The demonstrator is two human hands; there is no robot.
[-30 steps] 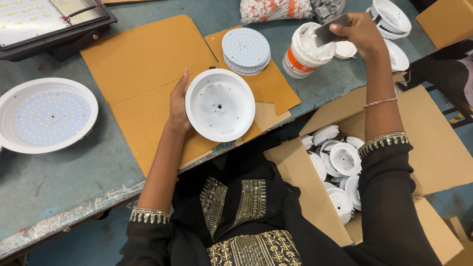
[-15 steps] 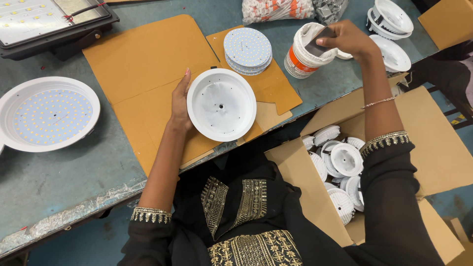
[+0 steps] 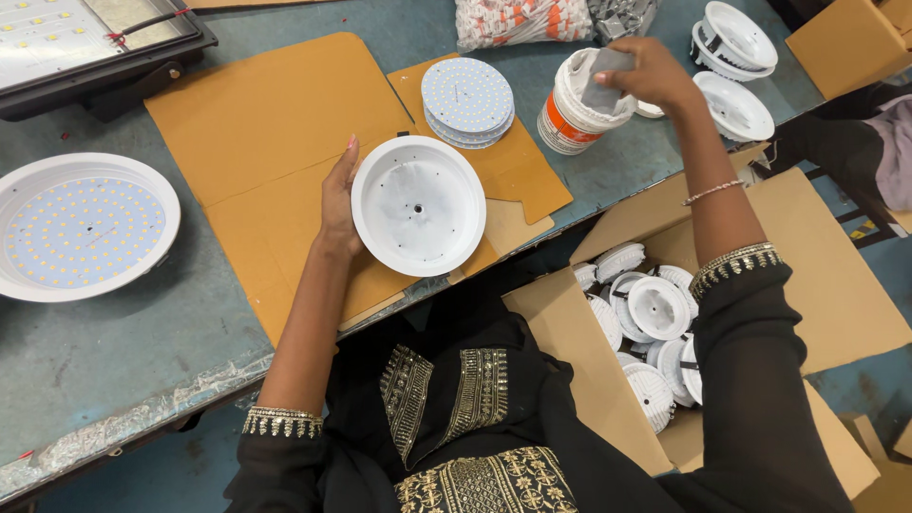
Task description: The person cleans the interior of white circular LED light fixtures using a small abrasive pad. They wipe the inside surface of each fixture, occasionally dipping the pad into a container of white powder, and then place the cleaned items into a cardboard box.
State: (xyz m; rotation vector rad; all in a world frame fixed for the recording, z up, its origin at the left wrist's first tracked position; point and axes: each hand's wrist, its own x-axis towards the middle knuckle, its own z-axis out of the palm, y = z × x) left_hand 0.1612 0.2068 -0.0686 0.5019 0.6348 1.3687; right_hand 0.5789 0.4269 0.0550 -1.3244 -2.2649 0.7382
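Observation:
My left hand [image 3: 339, 195] grips the left rim of a round white lamp housing [image 3: 418, 205] that rests on brown cardboard sheets [image 3: 256, 123]. The housing's inside is bare, with a small hole at its centre. My right hand [image 3: 651, 71] is raised over a small white tub with an orange band [image 3: 570, 109] and holds a flat grey spreader [image 3: 605, 81] dipped into the tub's mouth. Just left of the tub lies a stack of round LED boards [image 3: 467, 98].
A large assembled round LED panel [image 3: 81, 228] lies at the table's left. A black floodlight [image 3: 85, 38] sits at the far left. White housings [image 3: 736, 43] stand at the far right. An open cardboard box [image 3: 817, 275] of white housings [image 3: 655, 309] sits by my lap.
My right hand has come down and leftward from above the table's far side, bringing the grey spreader into the tub. My left hand and the housing stayed in place.

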